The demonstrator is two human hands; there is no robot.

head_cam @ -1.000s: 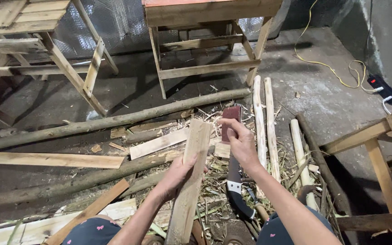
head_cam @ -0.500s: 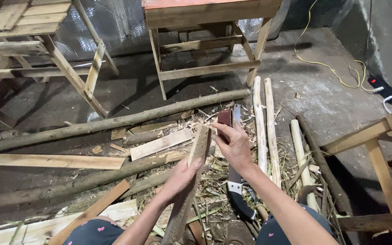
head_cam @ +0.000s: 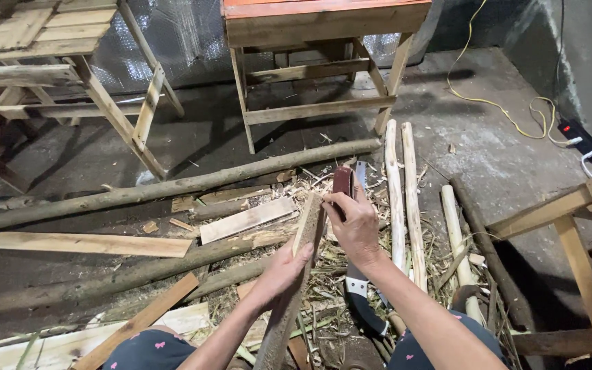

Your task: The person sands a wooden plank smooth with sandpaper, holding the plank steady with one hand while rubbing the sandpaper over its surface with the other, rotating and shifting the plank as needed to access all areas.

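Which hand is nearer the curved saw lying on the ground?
Right. The right hand, pinching a reddish-brown sanding piece, hovers directly above the curved saw. The left hand grips the wooden board further to the saw's left.

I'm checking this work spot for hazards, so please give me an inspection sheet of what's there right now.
Surface: bare concrete floor, dusty.
Job's things: wooden slat held tilted on edge; reddish-brown sanding block at its top end.
Clutter: shavings, long poles, peeled sticks, loose boards, a curved saw lying between the knees.
Grippers: left hand grips the slat mid-length; right hand grips the sanding block.
Cables: yellow cord runs to a black power strip by the wall.
Surroundings: wooden stool frames ahead, left and right.
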